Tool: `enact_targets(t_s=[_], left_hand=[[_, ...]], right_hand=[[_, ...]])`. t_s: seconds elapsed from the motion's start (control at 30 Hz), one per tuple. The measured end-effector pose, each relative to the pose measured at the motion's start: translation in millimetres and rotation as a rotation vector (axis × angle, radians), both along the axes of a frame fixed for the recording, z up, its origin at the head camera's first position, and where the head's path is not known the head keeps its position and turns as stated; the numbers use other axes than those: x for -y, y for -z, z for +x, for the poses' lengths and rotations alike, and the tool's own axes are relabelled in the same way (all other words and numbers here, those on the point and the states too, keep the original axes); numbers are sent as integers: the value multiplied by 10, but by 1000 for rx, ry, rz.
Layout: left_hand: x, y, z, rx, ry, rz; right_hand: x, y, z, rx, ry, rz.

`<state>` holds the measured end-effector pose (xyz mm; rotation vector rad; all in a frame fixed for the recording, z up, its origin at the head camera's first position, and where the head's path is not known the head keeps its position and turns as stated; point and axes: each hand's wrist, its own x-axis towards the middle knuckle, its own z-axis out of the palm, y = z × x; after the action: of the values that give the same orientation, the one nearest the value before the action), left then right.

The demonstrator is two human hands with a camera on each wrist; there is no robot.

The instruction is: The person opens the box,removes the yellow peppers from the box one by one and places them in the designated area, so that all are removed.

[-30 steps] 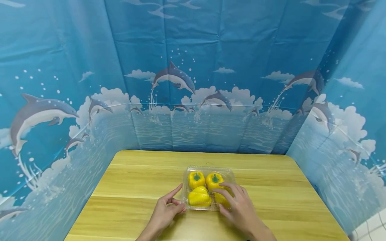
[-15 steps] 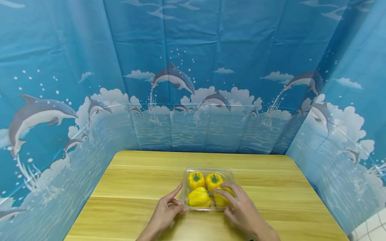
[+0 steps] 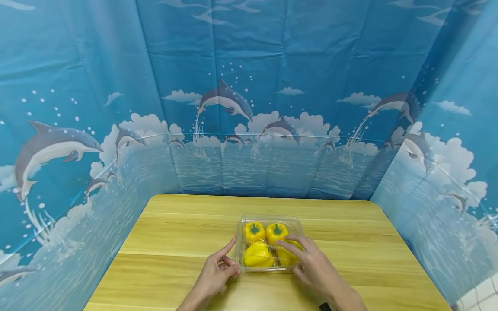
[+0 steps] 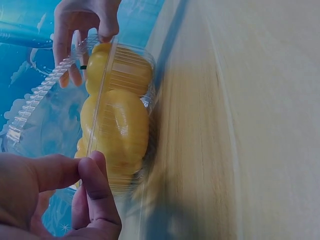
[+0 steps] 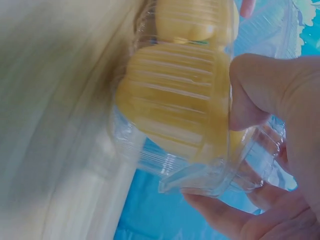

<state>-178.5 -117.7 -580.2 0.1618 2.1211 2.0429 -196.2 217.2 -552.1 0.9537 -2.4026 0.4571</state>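
Container edge point(image 4: 101, 100) — between left fingertips point(image 4: 93, 174), apparently

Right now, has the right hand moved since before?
Yes, a little to the right: in the head view, the thumb of the right hand sits farther right along the front of the clear box.

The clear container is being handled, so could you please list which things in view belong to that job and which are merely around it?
Part of the job:
clear container, its edge pinched by the left grip
four yellow peppers inside it
right grip, touching the container

Just around it:
wooden table beneath
dolphin backdrop
white tiled patch
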Motion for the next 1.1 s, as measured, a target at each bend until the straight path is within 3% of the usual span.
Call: enact_targets(t_s=[0.43, 0.7, 0.87, 1.1], left_hand=[[0, 22, -3, -4, 21, 5], [39, -23, 9, -4, 20, -22], [29, -24, 33, -1, 17, -29], [14, -8, 37, -17, 10, -41]], right_hand=[[-27, -117, -32, 40, -72, -15], [-146, -311, -130, 96, -119, -65], [-106, -332, -107, 79, -96, -68], [-108, -302, -124, 45, 22, -119]])
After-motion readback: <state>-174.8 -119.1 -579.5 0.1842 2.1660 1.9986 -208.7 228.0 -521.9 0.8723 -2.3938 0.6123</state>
